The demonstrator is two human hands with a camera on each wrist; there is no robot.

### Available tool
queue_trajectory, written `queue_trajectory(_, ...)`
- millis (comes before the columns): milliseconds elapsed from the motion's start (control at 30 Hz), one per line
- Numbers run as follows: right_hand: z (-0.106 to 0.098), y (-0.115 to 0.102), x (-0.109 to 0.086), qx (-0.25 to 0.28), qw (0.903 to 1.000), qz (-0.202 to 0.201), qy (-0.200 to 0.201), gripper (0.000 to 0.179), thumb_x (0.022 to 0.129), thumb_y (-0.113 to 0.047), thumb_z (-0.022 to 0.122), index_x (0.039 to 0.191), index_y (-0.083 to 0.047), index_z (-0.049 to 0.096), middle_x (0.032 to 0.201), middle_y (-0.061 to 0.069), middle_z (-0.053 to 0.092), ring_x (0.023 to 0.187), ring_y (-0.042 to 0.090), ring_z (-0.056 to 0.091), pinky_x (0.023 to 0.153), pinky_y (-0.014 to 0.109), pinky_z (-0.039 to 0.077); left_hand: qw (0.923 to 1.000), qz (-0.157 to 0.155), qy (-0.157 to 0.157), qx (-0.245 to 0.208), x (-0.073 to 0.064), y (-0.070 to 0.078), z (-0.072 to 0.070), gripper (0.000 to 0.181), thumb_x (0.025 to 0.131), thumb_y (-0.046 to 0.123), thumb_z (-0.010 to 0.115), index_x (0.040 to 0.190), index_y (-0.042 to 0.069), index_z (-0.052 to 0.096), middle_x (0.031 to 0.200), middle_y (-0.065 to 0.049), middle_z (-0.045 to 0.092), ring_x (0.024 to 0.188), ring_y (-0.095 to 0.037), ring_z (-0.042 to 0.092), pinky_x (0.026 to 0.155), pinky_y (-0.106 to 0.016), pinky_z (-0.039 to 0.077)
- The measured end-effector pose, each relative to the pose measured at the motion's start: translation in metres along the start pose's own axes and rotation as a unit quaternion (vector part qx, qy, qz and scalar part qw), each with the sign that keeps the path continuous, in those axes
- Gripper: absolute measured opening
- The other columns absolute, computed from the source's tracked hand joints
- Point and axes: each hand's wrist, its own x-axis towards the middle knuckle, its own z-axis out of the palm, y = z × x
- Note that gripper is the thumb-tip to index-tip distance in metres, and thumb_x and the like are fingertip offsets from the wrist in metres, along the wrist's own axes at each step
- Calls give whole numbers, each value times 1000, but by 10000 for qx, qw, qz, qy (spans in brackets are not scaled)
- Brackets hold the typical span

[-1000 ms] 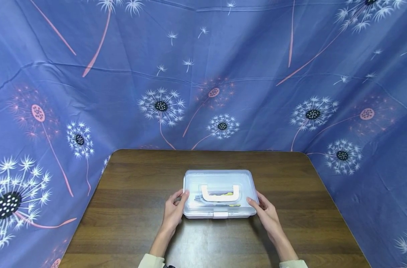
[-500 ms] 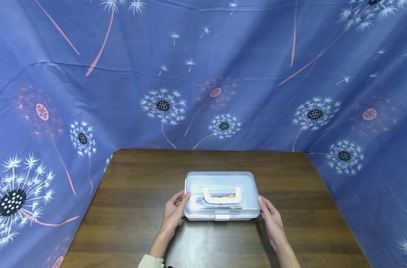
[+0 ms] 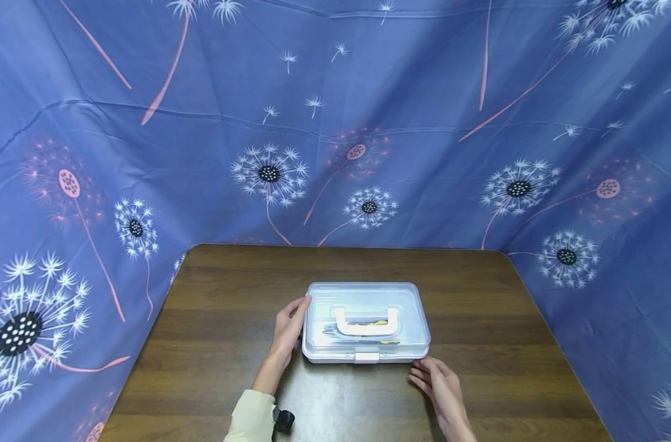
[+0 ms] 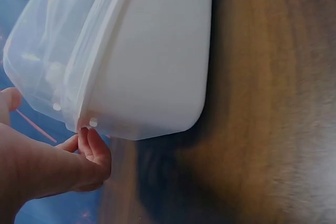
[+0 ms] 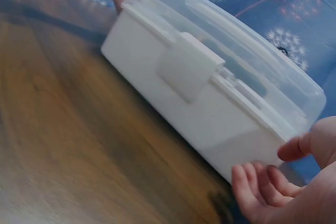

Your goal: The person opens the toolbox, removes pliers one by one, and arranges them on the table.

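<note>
A storage box (image 3: 363, 294) with a clear lid and white base sits on the table. Its lid carries a white handle (image 3: 366, 330), and a white latch (image 3: 366, 357) spans the front, closed. Yellow and dark items show dimly through the lid. My left hand (image 3: 287, 328) holds the left side; in the left wrist view its curled fingers (image 4: 94, 148) meet the wall beneath the rim. At the front right corner is my right hand (image 3: 442, 387), fingers loosely bent. Whether its thumb (image 5: 294, 148) touches the box I cannot tell.
The brown wooden table (image 3: 230, 276) has rounded far corners. Blue cloth (image 3: 423, 92) with dandelion prints hangs behind it and on both sides. A small black device (image 3: 283, 420) sits at the left wrist, by a pale sleeve (image 3: 251, 414).
My right hand has left its hold on the box's right side and come down to the front right corner. The left hand has slid farther back along the left edge.
</note>
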Motion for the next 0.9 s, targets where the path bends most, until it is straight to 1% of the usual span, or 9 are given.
queue_trajectory(67, 6, 4, -3, -93, 9997, 96, -188, 25, 106, -11, 49, 117, 11, 55, 103, 14, 71, 88, 16, 70, 81, 31, 60, 10000, -15, 16, 4, 5, 1, 1, 71, 98, 51, 64, 139, -7, 57, 135, -24, 61, 124, -33, 56, 107, -48, 44)
queue_trajectory(133, 12, 8, -5, -214, 9989, 177, -371, 30, 105, -15, 54, 117, 12, 56, 106, 19, 72, 90, 19, 71, 81, 33, 60, 10000, -71, 33, 24, 10, 2, 1, 72, 97, 53, 65, 139, -5, 58, 134, -22, 62, 123, -32, 57, 107, -47, 44)
queue_trajectory(200, 19, 11, -7, -347, 9974, 278, -561, 38, 105, -21, 58, 121, 14, 56, 111, 23, 73, 93, 22, 71, 81, 34, 60, 10000, -83, -1, 51, 14, 3, 2, 74, 96, 55, 65, 139, -5, 58, 133, -22, 63, 122, -32, 58, 106, -47, 44)
queue_trajectory(300, 29, 13, -10, -502, 9937, 464, -888, 53, 102, -32, 64, 126, 14, 55, 114, 24, 72, 97, 25, 72, 83, 35, 59, 9999, -146, -50, 21, 18, 5, 4, 78, 94, 59, 67, 139, -3, 59, 131, -20, 64, 120, -30, 59, 105, -45, 46)
queue_trajectory(433, 40, 14, -12, -768, 9837, 557, -1525, 66, 101, -43, 63, 132, 15, 55, 118, 22, 72, 103, 28, 71, 87, 38, 58, 9999, -129, -98, -58, 23, 6, 5, 78, 92, 58, 70, 137, -5, 59, 127, -20, 65, 115, -28, 61, 101, -42, 49)
queue_trajectory(533, 47, 15, -10, -761, 9763, 499, -1965, 67, 102, -44, 60, 134, 15, 54, 122, 23, 70, 106, 28, 70, 90, 38, 57, 9999, -103, -85, -94, 25, 5, 4, 74, 92, 54, 73, 133, -6, 61, 123, -19, 67, 111, -25, 62, 97, -38, 51)
queue_trajectory(600, 52, 17, -9, -658, 9737, 428, -2138, 66, 104, -43, 57, 134, 16, 54, 123, 24, 70, 107, 27, 69, 91, 37, 57, 9998, -89, -76, -142, 26, 5, 4, 70, 92, 51, 74, 131, -5, 63, 121, -18, 68, 109, -23, 63, 94, -34, 51)
queue_trajectory(700, 58, 21, -7, -490, 9752, 351, -2128, 66, 105, -42, 57, 131, 18, 55, 120, 25, 70, 105, 25, 70, 92, 34, 56, 9999, -14, -66, -133, 27, 5, 4, 67, 92, 50, 74, 129, -5, 65, 119, -17, 69, 106, -21, 63, 90, -29, 51)
queue_trajectory(900, 65, 28, -6, -571, 9881, 217, -1412, 62, 101, -43, 64, 121, 15, 66, 104, 20, 76, 91, 20, 74, 83, 29, 58, 9998, 68, 32, -168, 26, 3, 7, 64, 93, 48, 73, 127, -6, 66, 113, -16, 70, 98, -18, 64, 82, -24, 52)
